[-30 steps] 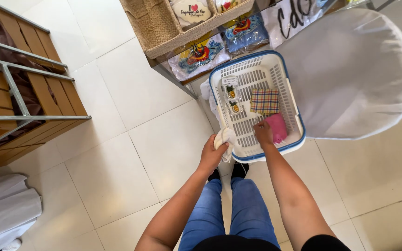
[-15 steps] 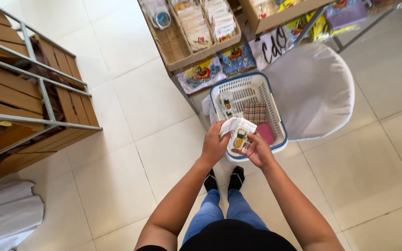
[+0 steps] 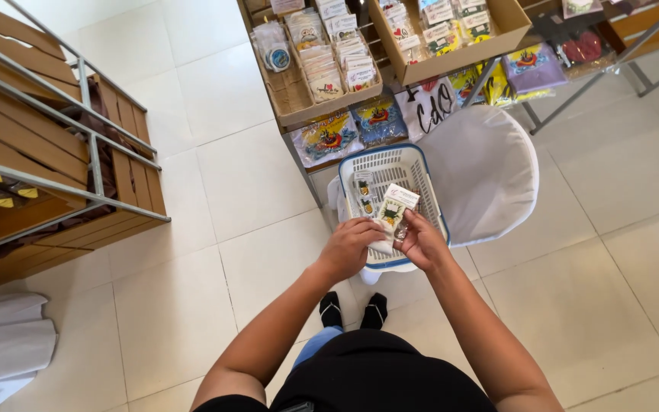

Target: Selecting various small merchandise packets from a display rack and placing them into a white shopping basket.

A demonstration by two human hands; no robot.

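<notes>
down at arm's length, both forearms reach forward and the hands meet over the near rim of a white basket [image 3: 425, 177] with a blue edge. the left hand [image 3: 347, 248] and the right hand [image 3: 422, 241] together pinch a small packet [image 3: 393, 210], which sits between and just beyond the fingertips, above the basket. the basket rests on a white round seat [image 3: 490, 172]. pale floor tiles [image 3: 245, 183] spread around; a shelf of packets [image 3: 322, 61] stands far, wooden crates [image 3: 32, 137] at left.

Glossy cream tiled floor [image 3: 215, 175]; slatted wooden crates in a grey metal rack [image 3: 93, 145] left; white padded seat [image 3: 490, 168] right.
</notes>
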